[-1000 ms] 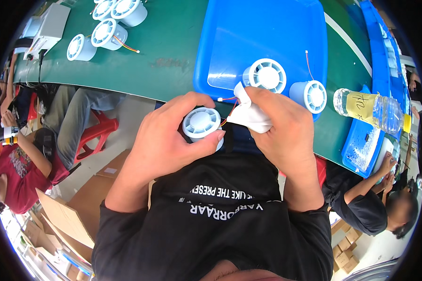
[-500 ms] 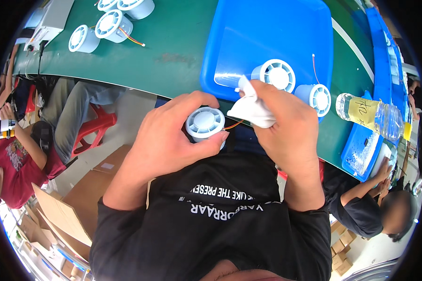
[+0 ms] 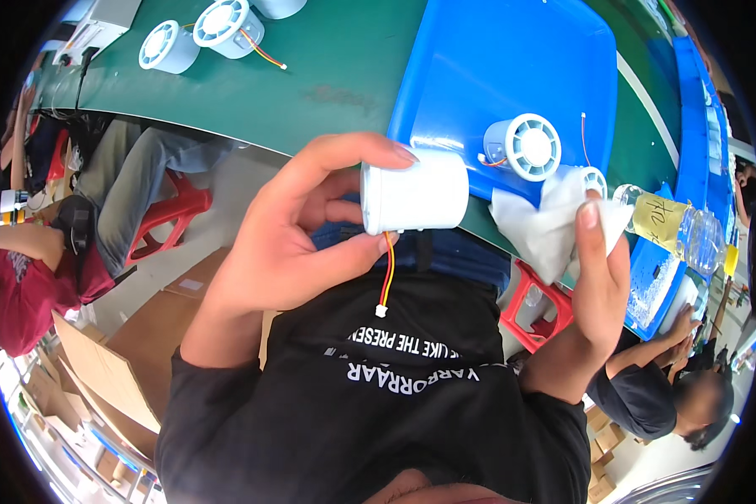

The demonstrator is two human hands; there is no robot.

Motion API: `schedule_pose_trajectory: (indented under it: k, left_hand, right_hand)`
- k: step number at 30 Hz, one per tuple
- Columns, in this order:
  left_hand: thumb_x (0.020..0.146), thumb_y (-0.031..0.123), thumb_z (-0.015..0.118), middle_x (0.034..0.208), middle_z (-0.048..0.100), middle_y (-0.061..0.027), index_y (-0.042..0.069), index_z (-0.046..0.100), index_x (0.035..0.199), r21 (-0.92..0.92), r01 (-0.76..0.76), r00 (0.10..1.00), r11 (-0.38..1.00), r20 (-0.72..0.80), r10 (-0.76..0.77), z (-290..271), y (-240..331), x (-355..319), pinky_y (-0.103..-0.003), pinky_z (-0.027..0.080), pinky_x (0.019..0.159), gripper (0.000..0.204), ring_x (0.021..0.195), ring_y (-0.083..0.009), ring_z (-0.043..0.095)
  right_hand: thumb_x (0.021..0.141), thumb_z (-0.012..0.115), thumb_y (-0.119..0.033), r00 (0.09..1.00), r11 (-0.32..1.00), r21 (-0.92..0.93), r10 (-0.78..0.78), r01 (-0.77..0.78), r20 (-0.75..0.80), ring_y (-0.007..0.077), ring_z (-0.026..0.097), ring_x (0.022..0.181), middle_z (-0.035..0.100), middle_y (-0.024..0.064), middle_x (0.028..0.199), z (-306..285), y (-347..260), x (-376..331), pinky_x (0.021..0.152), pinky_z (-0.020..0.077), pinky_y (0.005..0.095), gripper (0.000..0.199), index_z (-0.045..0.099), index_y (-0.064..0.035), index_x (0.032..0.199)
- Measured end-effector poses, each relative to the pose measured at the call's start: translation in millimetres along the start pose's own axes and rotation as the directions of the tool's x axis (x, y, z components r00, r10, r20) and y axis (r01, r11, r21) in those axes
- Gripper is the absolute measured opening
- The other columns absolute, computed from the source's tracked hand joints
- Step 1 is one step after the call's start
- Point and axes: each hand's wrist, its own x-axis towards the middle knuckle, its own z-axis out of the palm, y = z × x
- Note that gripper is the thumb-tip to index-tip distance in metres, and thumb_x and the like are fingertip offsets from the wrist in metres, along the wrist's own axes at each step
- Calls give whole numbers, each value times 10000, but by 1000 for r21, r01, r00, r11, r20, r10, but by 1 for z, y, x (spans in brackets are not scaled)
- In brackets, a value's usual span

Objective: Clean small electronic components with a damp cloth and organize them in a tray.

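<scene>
Between the thumb and fingers of my left hand (image 3: 286, 227) is a white cylindrical fan unit (image 3: 416, 191), held on its side above my lap. Its red and yellow wires (image 3: 389, 273) hang down to a small white plug. To the right, my right hand (image 3: 601, 286) pinches a crumpled white cloth or tissue (image 3: 546, 223), apart from the unit. Behind that cloth, a similar unit (image 3: 532, 147) lies in the blue tray (image 3: 512, 50) with its slotted round face showing. Another unit (image 3: 594, 181) beside it is partly hidden by the cloth.
Several more white units (image 3: 227, 25) stand on the green table (image 3: 311, 101) at the far left. A clear bottle with a yellow label (image 3: 672, 223) lies at the right, above a small blue tray (image 3: 651, 290). Cardboard boxes (image 3: 109, 370), red stools (image 3: 172, 210) and other people are around.
My left hand has turned the unit from face-up onto its side, bringing its wires down. My right hand has moved right and the cloth is spread wider. The view has shifted slightly.
</scene>
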Motion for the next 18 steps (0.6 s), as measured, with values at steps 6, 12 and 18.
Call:
schedule_pose_trajectory:
  k: [6,12,18]
  left_hand:
    - [832,-136,570,1347,501,-117,43,418,1412,-276,108,990,955,114,-79,8,0,1,-334,498,956,626,1208,-203,565]
    - [860,-52,719,1324,532,-73,47,436,1407,-300,141,986,943,133,-105,21,-2,4,-326,474,996,623,1209,-172,557]
    - [834,-34,770,1263,618,-120,36,448,1391,-269,254,966,929,106,-234,30,6,2,-312,524,933,647,1149,-181,628]
  right_hand:
    - [1053,542,-368,995,995,-57,87,-84,53,57,505,769,609,-35,830,-8,20,-10,664,391,242,402,673,9,1008]
    - [1057,518,-384,990,811,-581,126,-66,65,127,490,637,555,110,641,-34,25,-16,604,410,335,480,651,63,946]
    - [1051,530,-385,975,890,-404,220,-210,-21,155,591,719,654,112,761,-56,21,-33,694,464,311,464,671,52,985]
